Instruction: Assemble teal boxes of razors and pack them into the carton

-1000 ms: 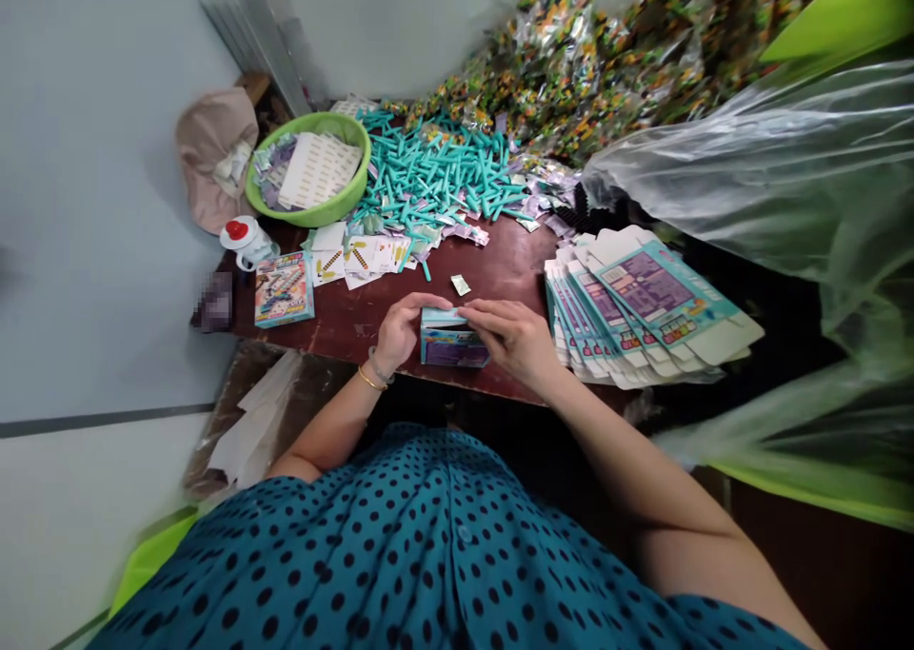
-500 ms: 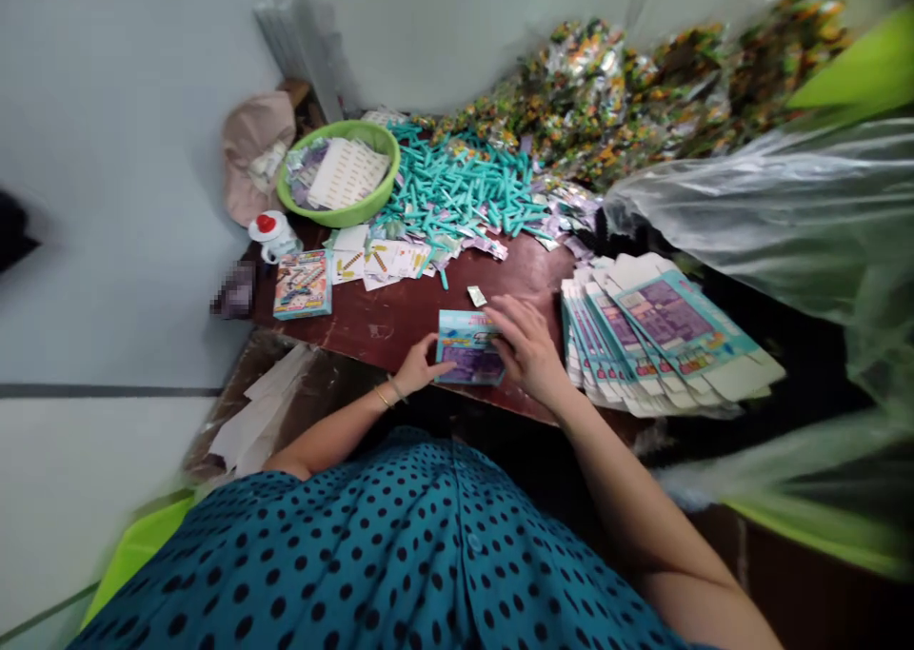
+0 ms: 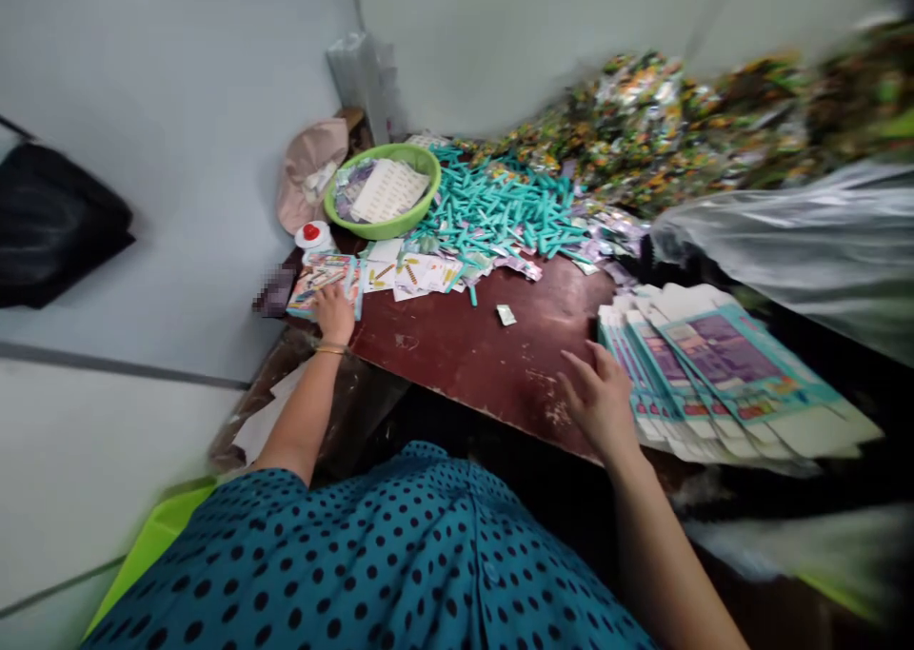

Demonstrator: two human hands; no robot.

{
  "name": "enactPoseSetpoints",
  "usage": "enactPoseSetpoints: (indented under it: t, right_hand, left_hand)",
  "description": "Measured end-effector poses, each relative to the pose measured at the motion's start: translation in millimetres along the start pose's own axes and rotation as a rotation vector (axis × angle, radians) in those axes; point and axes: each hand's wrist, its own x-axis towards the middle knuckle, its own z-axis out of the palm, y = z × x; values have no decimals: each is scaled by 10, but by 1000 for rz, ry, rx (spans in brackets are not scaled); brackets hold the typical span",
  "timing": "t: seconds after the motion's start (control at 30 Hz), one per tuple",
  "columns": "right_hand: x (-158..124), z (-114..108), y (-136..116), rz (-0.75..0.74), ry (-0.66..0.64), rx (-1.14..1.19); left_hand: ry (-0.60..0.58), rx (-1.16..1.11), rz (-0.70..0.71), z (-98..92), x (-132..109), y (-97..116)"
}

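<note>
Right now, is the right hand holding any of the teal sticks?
No, the right hand lies open beside the stack of flat cartons, well away from the teal sticks.

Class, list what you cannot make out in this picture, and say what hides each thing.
- Head view, left hand: whether it grips the box or only rests on it; its own back hides the grip.
- Pixelated patch left of the box: thing masked.
- Blurred foil packets at the back: print unreadable.
- Flat cartons by the right hand: text too small.
- Clear plastic bag: cut off by the right edge.
</note>
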Motion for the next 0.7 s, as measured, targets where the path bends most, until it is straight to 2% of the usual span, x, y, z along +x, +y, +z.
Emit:
enactPoseSetpoints:
  t: [0.1,0.2,0.27,0.33,0.4,0.5,0.6,0.7]
  right_hand:
    - [4,-217,272,154,27,-167]
    - [-65,-360,684,452,-26,-384]
    - [-133,-359,897,623,-121,-469]
    - [-173,-319,1004,687,-190,-494]
    - [-158,-321,1050,667,-211,-487]
    - [-35,-507,1180,607,-221,-456]
    - [145,-789,1452,646,-241,-475]
    - [292,-927,1667,779,-375,-451]
  left_hand:
    - [83,2,39,180,31,22]
    - [158,-113,238,407,-46,200]
    - [91,-227,448,597,-276,478]
    - [-45,-349,669,778,-655,827]
    - [-176,-454,840,909,-1081,1167]
    - [-299,-560,978,969,-1571,1543]
    - [-376,-606,1068,914,-1777,1715]
    - [-446,-602,1155,857,-1787,1752]
